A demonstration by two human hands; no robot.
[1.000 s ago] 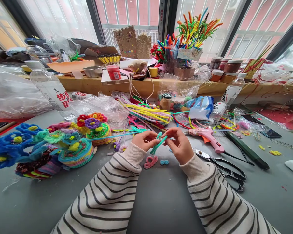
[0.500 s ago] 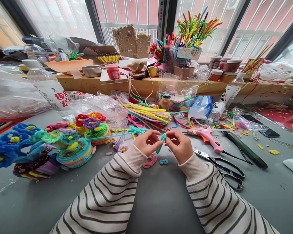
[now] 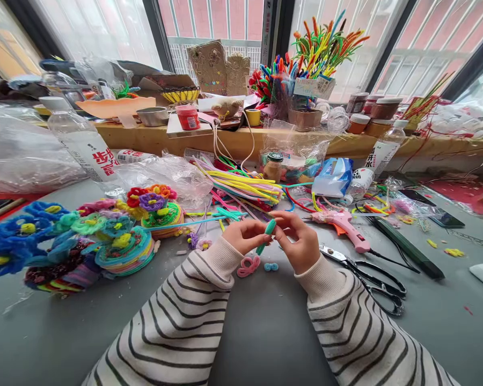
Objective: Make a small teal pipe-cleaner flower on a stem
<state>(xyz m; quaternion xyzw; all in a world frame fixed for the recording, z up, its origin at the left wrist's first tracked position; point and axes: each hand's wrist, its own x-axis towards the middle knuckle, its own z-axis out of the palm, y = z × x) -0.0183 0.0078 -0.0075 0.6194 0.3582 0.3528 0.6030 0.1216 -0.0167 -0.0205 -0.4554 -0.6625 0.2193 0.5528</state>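
Both hands meet over the middle of the grey table (image 3: 265, 332). My left hand (image 3: 245, 236) and my right hand (image 3: 300, 241) pinch the same folded teal pipe cleaner (image 3: 265, 236), which slants down to the left between the fingertips. Just below the hands lie a small pink pipe-cleaner loop (image 3: 248, 266) and a tiny blue bow shape (image 3: 271, 266) on the table. Both sleeves are white with dark stripes.
Finished pipe-cleaner flowers (image 3: 116, 236) crowd the left side. Loose coloured pipe cleaners (image 3: 241, 187) pile behind the hands. A pink glue gun (image 3: 342, 225) and black scissors (image 3: 370, 279) lie to the right. A wooden shelf (image 3: 233, 142) with jars and bottles runs along the windows.
The teal pipe cleaner has gone from an open loop with spread legs to a tight folded strip. Both hands have closed in on it and shifted slightly.
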